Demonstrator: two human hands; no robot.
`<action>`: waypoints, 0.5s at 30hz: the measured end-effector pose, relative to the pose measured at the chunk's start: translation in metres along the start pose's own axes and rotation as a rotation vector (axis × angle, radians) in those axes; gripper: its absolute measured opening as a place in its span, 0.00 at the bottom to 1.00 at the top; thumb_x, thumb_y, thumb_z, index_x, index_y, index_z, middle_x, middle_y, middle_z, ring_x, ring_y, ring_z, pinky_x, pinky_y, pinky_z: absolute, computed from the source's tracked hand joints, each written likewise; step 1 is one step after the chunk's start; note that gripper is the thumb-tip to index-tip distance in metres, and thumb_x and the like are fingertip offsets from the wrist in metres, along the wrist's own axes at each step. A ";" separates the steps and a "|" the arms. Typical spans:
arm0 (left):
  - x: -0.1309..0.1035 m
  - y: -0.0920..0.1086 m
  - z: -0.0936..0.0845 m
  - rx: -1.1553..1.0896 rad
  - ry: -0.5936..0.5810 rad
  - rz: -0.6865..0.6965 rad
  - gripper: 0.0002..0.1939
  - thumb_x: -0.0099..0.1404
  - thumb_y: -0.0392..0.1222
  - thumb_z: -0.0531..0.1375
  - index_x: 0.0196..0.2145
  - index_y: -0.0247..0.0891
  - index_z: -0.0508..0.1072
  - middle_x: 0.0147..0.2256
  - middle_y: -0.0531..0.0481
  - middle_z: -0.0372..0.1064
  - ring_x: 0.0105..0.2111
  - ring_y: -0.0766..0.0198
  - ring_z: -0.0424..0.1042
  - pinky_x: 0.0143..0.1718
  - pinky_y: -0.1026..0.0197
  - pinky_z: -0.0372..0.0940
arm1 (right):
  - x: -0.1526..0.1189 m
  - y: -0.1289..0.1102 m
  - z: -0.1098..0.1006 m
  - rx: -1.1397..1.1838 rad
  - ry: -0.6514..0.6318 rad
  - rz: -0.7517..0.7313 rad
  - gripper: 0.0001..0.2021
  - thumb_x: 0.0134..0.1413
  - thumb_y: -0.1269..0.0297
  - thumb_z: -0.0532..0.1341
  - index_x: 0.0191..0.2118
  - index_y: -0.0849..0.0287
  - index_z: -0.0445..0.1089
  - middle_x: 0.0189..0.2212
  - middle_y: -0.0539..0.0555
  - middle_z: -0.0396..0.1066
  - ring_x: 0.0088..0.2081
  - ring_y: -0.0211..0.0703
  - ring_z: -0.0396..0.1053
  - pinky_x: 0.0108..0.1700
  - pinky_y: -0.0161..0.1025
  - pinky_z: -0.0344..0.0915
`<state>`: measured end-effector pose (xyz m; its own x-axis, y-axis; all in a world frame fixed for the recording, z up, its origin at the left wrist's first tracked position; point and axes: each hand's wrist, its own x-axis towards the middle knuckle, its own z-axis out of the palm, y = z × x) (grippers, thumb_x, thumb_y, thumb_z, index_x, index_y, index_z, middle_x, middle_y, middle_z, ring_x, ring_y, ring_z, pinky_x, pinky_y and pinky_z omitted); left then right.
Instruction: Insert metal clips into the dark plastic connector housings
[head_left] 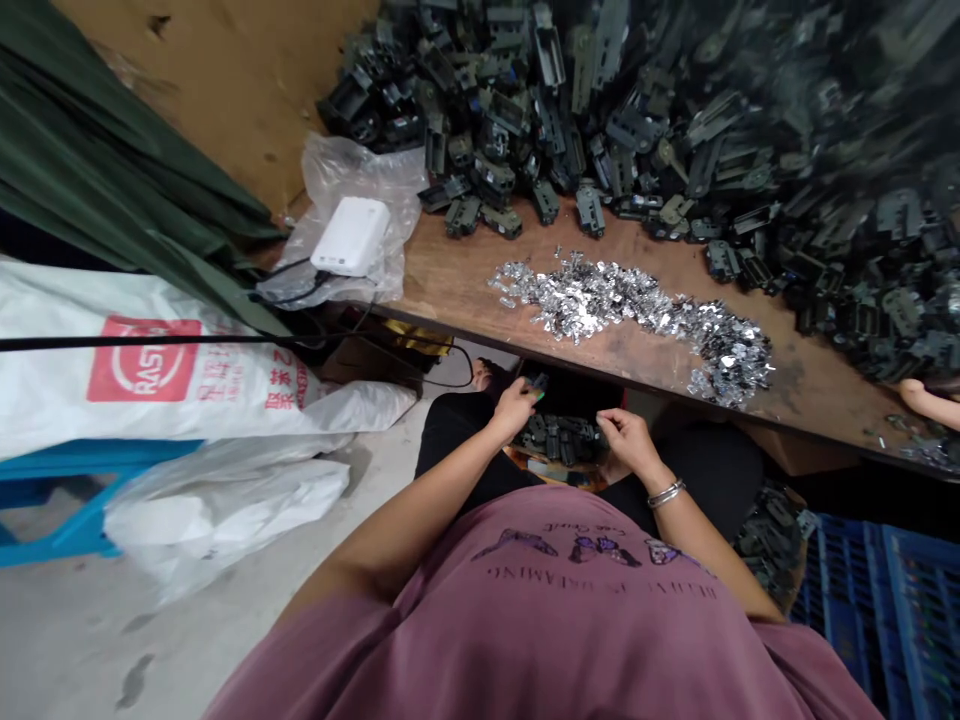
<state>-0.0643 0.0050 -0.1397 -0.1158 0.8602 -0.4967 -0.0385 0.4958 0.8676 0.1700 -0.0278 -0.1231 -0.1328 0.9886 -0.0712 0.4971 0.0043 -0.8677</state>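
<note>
My left hand is closed on a small dark plastic part, held just below the bench edge. My right hand is raised beside it with thumb and fingertips pinched together; whatever sits between them is too small to make out. Below and between both hands, a container at my lap holds several dark plastic parts. Beyond my hands, a strip of small shiny metal pieces lies along the front of the wooden bench.
A large heap of dark plastic parts covers the bench's back and right. At left are a white power bank with a cable, a white sack and a blue stool. Another person's hand reaches in; blue crates stand lower right.
</note>
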 end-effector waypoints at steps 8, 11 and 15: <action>-0.060 0.024 -0.002 0.007 -0.460 0.044 0.09 0.49 0.42 0.64 0.27 0.37 0.69 0.24 0.55 0.68 0.25 0.68 0.67 0.31 0.64 0.63 | -0.003 -0.046 -0.026 0.034 0.056 -0.156 0.11 0.59 0.58 0.59 0.38 0.56 0.76 0.31 0.53 0.78 0.32 0.43 0.74 0.37 0.40 0.72; -0.070 0.035 0.001 -0.040 -0.510 0.070 0.11 0.52 0.45 0.65 0.29 0.37 0.69 0.25 0.56 0.66 0.24 0.69 0.66 0.32 0.64 0.64 | 0.036 -0.063 -0.083 -0.140 0.262 -0.267 0.11 0.59 0.58 0.59 0.41 0.56 0.75 0.39 0.56 0.77 0.40 0.46 0.74 0.46 0.45 0.70; -0.078 0.051 0.010 -0.070 -0.424 0.088 0.13 0.55 0.47 0.65 0.30 0.37 0.68 0.27 0.55 0.66 0.27 0.68 0.68 0.35 0.62 0.65 | 0.122 -0.067 -0.163 -0.525 0.449 -0.071 0.17 0.56 0.62 0.59 0.49 0.65 0.70 0.44 0.65 0.73 0.46 0.53 0.71 0.52 0.49 0.66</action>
<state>-0.0472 -0.0356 -0.0574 0.2954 0.8790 -0.3743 -0.1160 0.4219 0.8992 0.2608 0.1168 0.0064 0.1311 0.9493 0.2858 0.8646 0.0316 -0.5014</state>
